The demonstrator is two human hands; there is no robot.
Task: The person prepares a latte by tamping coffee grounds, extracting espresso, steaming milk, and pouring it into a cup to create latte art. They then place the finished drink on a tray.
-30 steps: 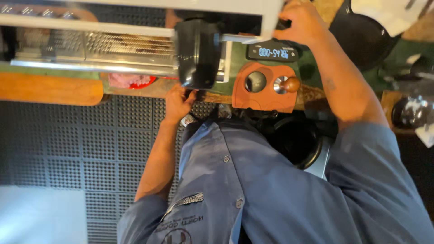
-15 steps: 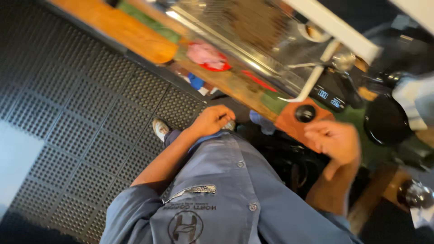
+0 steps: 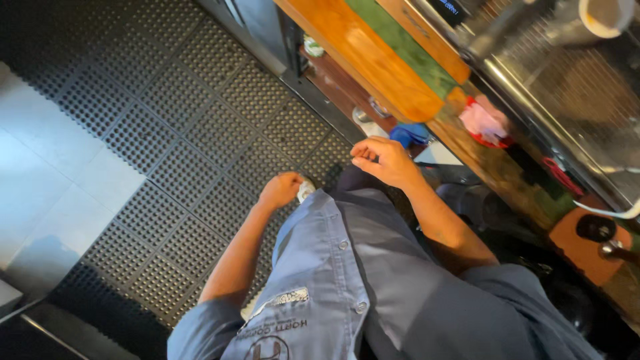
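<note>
The left hand (image 3: 280,189) is curled shut at the shirt (image 3: 320,280) hem, above the floor mat (image 3: 180,133). The right hand (image 3: 385,160) hangs half-curled, grasping nothing, near the tabletop (image 3: 373,67) edge, by a blue cloth (image 3: 408,135).

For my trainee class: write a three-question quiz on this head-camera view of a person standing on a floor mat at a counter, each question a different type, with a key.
1. True or false: the left hand holds a cup.
2. What covers the floor under the person? A) black perforated rubber mat B) carpet C) sawdust
3. Fill in: the pink cloth lies on the ______ counter.

Key
1. False; no cup shows in it, it hangs loosely closed by the blue shirt.
2. A.
3. Wooden. The right hand hovers below the counter edge, holding nothing visible.
</note>
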